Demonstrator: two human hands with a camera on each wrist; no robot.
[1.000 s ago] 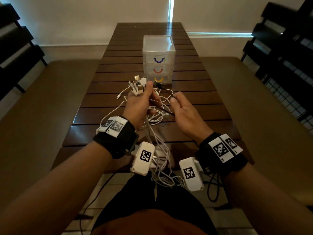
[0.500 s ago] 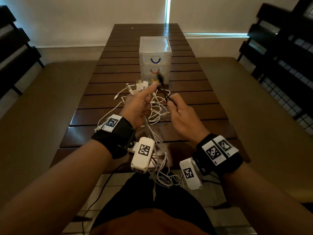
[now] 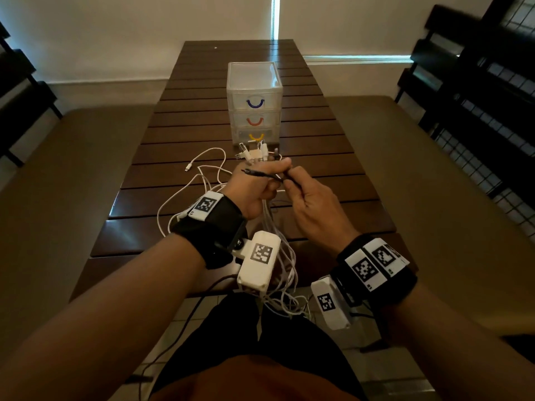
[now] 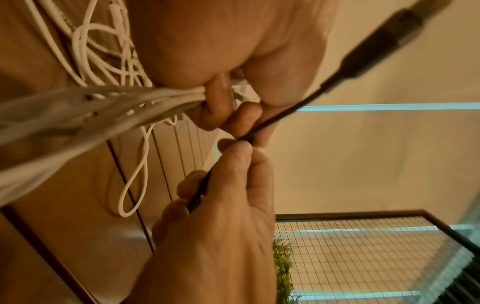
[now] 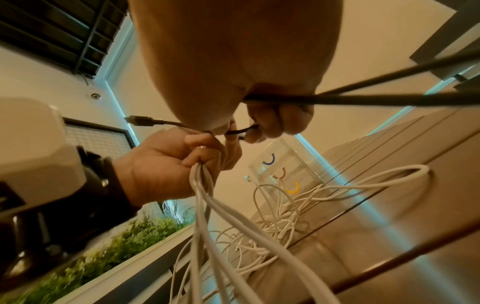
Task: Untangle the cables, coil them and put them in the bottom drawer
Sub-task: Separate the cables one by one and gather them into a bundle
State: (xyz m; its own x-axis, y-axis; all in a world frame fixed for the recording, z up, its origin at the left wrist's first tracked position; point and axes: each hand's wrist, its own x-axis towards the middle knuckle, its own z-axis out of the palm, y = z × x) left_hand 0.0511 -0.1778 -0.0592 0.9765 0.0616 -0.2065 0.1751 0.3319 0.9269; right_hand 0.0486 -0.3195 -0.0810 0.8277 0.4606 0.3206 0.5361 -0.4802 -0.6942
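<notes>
Right hand (image 3: 314,202) fingers (image 4: 235,151) pinch a thin black cable (image 3: 262,174). Left hand (image 3: 254,186) fingers (image 5: 200,144) clamp a bundle of white charging cables (image 5: 201,185) with the black cable's plug end, above the dark slatted wooden table (image 3: 333,157). Loose white loops trail on the table, near the clear plastic three-drawer box (image 3: 254,91), drawers closed.
</notes>
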